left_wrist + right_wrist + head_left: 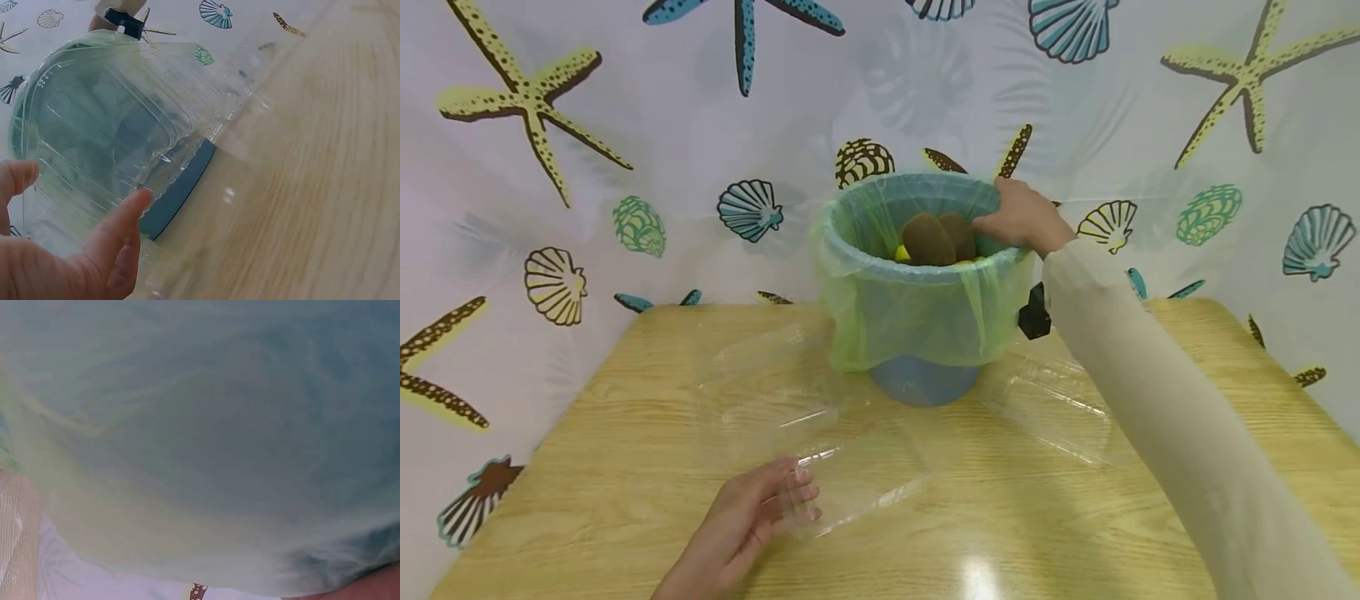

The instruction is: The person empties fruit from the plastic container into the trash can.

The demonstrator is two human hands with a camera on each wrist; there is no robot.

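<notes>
— What have you got under your left hand (752,521)?

— A clear tray (842,483), low centre of the head frame, lying on the table (625,467). My fingertips rest on its near edge, fingers nearly straight, thumb apart, nothing pinched. In the left wrist view its ribbed wall (112,125) fills the upper left.

— How will it handle?

— I judge it very light, thin and springy, so it will flex if squeezed mid-wall and slide on the glossy wood. The rolled rim near a corner looks like the stiffest place to take hold of it, thumb on top, fingers beneath.

— And the right hand (1018,218)?

— Upper centre, at the bin (921,379) rim. The fingers curl over the edge where the green bag (910,317) folds down; whether they grip the bag or only rest there I can't tell, as the right wrist view is just a blur of green film (200,437). The film is soft and should stretch or tear if tugged hard.

— Anything inside?

— Two brown ovals (928,239), perhaps kiwis, touching, with a yellow piece (901,252) beside them.

— Round about?

— A second clear tray (1052,408) right of the bin, and a shell-print curtain (550,125) behind.
</notes>
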